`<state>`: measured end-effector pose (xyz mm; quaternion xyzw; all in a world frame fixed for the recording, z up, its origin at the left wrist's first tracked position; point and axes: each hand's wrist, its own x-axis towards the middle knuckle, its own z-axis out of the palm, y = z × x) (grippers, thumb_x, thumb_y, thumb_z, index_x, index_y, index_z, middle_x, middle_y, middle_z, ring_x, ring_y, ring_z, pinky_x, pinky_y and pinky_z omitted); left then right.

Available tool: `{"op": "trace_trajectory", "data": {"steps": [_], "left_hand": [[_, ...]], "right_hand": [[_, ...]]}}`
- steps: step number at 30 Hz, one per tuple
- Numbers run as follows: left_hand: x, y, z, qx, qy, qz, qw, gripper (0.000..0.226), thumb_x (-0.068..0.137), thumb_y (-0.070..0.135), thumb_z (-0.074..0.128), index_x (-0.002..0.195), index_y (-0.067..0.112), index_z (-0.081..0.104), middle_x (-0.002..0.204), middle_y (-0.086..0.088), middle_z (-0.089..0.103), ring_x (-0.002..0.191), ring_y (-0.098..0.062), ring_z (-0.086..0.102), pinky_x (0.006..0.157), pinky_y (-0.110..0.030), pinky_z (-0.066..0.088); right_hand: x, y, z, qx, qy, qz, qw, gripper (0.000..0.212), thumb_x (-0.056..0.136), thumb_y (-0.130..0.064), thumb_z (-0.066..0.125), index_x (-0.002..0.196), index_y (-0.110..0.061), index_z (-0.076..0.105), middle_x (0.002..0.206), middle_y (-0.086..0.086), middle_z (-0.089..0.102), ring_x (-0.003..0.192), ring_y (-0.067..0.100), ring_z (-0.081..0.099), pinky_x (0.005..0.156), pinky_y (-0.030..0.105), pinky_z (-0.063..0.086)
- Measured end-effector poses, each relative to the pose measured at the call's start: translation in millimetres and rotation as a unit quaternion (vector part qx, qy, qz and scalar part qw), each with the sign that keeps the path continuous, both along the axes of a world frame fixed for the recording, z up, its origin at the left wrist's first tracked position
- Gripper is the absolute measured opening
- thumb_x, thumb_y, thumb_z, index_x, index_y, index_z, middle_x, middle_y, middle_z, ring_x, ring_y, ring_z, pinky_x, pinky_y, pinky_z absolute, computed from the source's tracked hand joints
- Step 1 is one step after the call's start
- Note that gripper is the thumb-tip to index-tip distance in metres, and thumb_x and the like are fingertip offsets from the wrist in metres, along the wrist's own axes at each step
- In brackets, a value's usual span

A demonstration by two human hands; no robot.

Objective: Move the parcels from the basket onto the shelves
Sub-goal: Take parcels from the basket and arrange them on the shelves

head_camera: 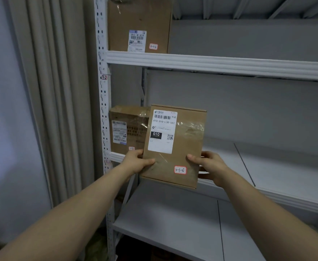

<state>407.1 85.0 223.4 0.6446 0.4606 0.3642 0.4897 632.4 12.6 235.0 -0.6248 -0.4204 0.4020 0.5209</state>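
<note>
A pale metal shelving rack (211, 63) fills most of the view, with three boards visible one above another and a perforated upright at its left end. To the left of the upright hangs a pleated beige curtain (56, 91).

A tall brown parcel (139, 19) stands at the left end of the top board, against the upright. A second, taped parcel (128, 127) stands at the left end of the middle board.

The held parcel (184, 147), a flat brown box, is upright and leaning slightly to the right. It is in the air in front of the middle board's front edge, just right of the taped parcel, whose right side it overlaps in view. Its lower edge hangs below that board's rail.

The left hand (137, 162) grips the box's lower left edge. Its thumb lies flat on the front face and its fingers (135, 153) curl round behind the edge. The right hand (209, 166) grips the lower right edge the same way, with the thumb pressed on the front and the fingers (203, 171) wrapped behind. Both sets of fingers are clamped on the box.

A white shipping label (162, 130) covers the box's upper left, reading 010-010-L30-551. A red-bordered sticker (180, 170) near the bottom edge reads 3-1-6. A similar sticker (153, 46) on the top parcel reads 3-1-2, and a small tag (104, 77) on the upright reads 32.
</note>
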Motion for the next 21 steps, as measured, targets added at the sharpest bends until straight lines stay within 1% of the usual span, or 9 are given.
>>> {"op": "trace_trajectory", "data": {"steps": [2, 4, 8, 10, 12, 15, 18, 20, 21], "left_hand": [[4.4, 1.9, -6.9, 0.002, 0.023, 0.011, 1.0, 0.039, 0.085, 0.012, 0.07, 0.121, 0.006, 0.06, 0.117, -0.009, 0.065, 0.101, -0.021, 0.061, 0.093, -0.035, 0.051], [10.1, 3.0, -11.1, 0.005, 0.037, 0.012, 0.999, 0.039, 0.084, 0.012, 0.07, 0.122, 0.006, 0.059, 0.119, -0.01, 0.064, 0.106, -0.024, 0.061, 0.096, -0.038, 0.05], [26.1, 8.7, 4.7, 0.052, 0.045, 0.012, 0.998, 0.04, 0.084, 0.012, 0.07, 0.122, 0.008, 0.06, 0.119, -0.006, 0.064, 0.104, -0.02, 0.061, 0.096, -0.036, 0.049], [39.2, 9.9, 24.9, 0.097, 0.042, 0.011, 0.994, 0.041, 0.083, 0.012, 0.071, 0.122, 0.01, 0.06, 0.116, -0.004, 0.065, 0.1, -0.018, 0.059, 0.094, -0.035, 0.049], [56.7, 8.6, 49.4, 0.149, 0.024, 0.019, 0.988, 0.043, 0.081, 0.013, 0.073, 0.123, 0.012, 0.061, 0.112, -0.001, 0.065, 0.098, -0.018, 0.059, 0.094, -0.035, 0.049], [89.9, -1.5, 88.3, 0.226, -0.016, 0.007, 0.974, 0.04, 0.079, 0.01, 0.074, 0.118, 0.013, 0.063, 0.105, 0.001, 0.065, 0.091, -0.016, 0.059, 0.084, -0.028, 0.047], [125.6, -19.6, 121.6, 0.253, -0.071, -0.03, 0.964, 0.039, 0.077, 0.001, 0.074, 0.111, 0.017, 0.061, 0.1, -0.001, 0.064, 0.086, -0.015, 0.058, 0.078, -0.024, 0.043], [149.2, -30.9, 140.6, 0.278, -0.082, -0.037, 0.956, 0.04, 0.075, -0.002, 0.073, 0.107, 0.018, 0.06, 0.1, -0.002, 0.063, 0.087, -0.015, 0.058, 0.078, -0.023, 0.043], [163.4, -37.0, 150.8, 0.297, -0.084, -0.037, 0.95, 0.04, 0.074, -0.002, 0.072, 0.107, 0.017, 0.06, 0.101, -0.002, 0.063, 0.089, -0.016, 0.059, 0.078, -0.023, 0.043]], "right_hand": [[1.8, 0.5, -3.1, -0.008, -0.006, -0.008, 1.0, 0.052, 0.079, -0.024, 0.077, 0.122, -0.008, 0.052, 0.11, 0.007, 0.064, 0.097, 0.026, 0.065, 0.079, 0.042, 0.055], [4.3, 0.3, -5.0, -0.006, -0.009, -0.016, 1.0, 0.052, 0.079, -0.023, 0.078, 0.121, -0.008, 0.052, 0.11, 0.007, 0.064, 0.098, 0.027, 0.065, 0.082, 0.043, 0.055], [15.5, -2.7, 5.0, 0.032, 0.0, -0.04, 0.999, 0.053, 0.079, -0.021, 0.078, 0.124, -0.009, 0.054, 0.108, 0.005, 0.065, 0.098, 0.024, 0.065, 0.089, 0.047, 0.053], [23.3, -5.9, 17.2, 0.067, 0.006, -0.08, 0.995, 0.059, 0.078, -0.024, 0.078, 0.128, -0.01, 0.05, 0.111, 0.004, 0.064, 0.099, 0.023, 0.064, 0.088, 0.045, 0.054], [33.1, -11.2, 33.2, 0.116, 0.018, -0.139, 0.983, 0.065, 0.077, -0.026, 0.079, 0.13, -0.011, 0.045, 0.118, 0.006, 0.06, 0.102, 0.023, 0.063, 0.082, 0.041, 0.054], [49.2, -29.5, 63.1, 0.2, 0.0, -0.195, 0.96, 0.05, 0.08, -0.026, 0.076, 0.119, -0.014, 0.045, 0.118, 0.006, 0.059, 0.105, 0.02, 0.06, 0.09, 0.04, 0.052], [71.2, -50.7, 96.4, 0.259, -0.05, -0.234, 0.936, 0.045, 0.085, -0.03, 0.071, 0.121, -0.011, 0.051, 0.113, 0.002, 0.061, 0.096, 0.011, 0.061, 0.086, 0.031, 0.051], [90.1, -61.3, 119.4, 0.279, -0.083, -0.261, 0.92, 0.047, 0.085, -0.037, 0.069, 0.126, -0.017, 0.057, 0.114, 0.002, 0.064, 0.101, 0.015, 0.062, 0.091, 0.035, 0.051], [102.7, -68.1, 132.2, 0.29, -0.089, -0.271, 0.914, 0.041, 0.086, -0.037, 0.068, 0.123, -0.022, 0.06, 0.112, 0.0, 0.067, 0.101, 0.015, 0.063, 0.092, 0.036, 0.051]]}}
